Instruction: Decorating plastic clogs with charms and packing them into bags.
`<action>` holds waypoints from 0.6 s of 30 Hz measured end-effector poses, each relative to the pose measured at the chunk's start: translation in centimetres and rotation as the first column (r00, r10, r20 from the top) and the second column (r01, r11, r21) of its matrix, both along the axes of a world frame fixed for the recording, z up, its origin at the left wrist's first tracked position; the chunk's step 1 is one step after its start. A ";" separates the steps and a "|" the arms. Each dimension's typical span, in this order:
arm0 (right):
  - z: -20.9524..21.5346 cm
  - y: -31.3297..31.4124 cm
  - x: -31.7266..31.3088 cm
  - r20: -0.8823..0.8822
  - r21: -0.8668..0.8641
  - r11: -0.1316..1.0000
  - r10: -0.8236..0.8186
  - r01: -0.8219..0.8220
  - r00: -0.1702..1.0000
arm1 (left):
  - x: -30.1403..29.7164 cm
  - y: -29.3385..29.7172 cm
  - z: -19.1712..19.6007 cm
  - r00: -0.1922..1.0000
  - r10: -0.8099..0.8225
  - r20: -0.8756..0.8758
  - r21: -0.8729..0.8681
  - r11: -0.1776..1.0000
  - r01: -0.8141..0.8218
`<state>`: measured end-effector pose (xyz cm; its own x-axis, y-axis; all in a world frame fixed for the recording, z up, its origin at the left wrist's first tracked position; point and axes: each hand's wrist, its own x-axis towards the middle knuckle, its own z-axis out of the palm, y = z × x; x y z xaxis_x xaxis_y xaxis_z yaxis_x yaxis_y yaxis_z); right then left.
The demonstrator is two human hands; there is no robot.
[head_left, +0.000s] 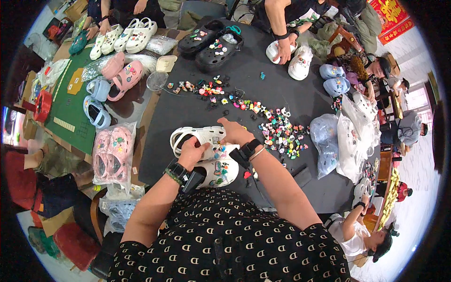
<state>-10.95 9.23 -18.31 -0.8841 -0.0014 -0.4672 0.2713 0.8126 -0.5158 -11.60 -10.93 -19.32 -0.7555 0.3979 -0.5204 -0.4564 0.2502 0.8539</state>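
A white foam clog (202, 135) with small colourful charms on its top lies before me, toe to the right. My left hand (191, 153) is closed on its near side by the foot opening, thumb and fingers pressed together. Around the toe end curls my right hand (235, 133), its fingers partly hidden by the shoe. A second white clog (219, 173), also decorated, sits nearer my body, partly under my wrists. Beyond my right hand is a heap of loose shoe charms (283, 133) in many colours.
Black clogs (220, 50) stand at the far side of the black table (164, 115). Bagged pink clogs (113, 152) and blue clogs (96, 112) lie left; a bagged blue pair (324, 141) lies right. Across the table, a co-worker's hands (283, 49) handle white clogs.
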 end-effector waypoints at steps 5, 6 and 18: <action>-1.3 -0.2 -0.1 0.036 0.008 0.999 0.051 -0.051 0.998 | 0.3 -0.2 -0.2 1.000 -0.022 -0.004 -0.068 0.997 0.022; -1.3 -0.7 0.1 0.039 0.007 0.998 0.057 -0.057 0.998 | 0.5 -0.3 -0.1 1.000 -0.017 -0.006 -0.059 0.998 0.017; -1.7 0.6 3.4 -0.161 -0.224 0.973 -0.099 0.062 0.982 | 0.5 -0.2 -0.1 1.000 0.010 -0.003 -0.038 0.999 -0.010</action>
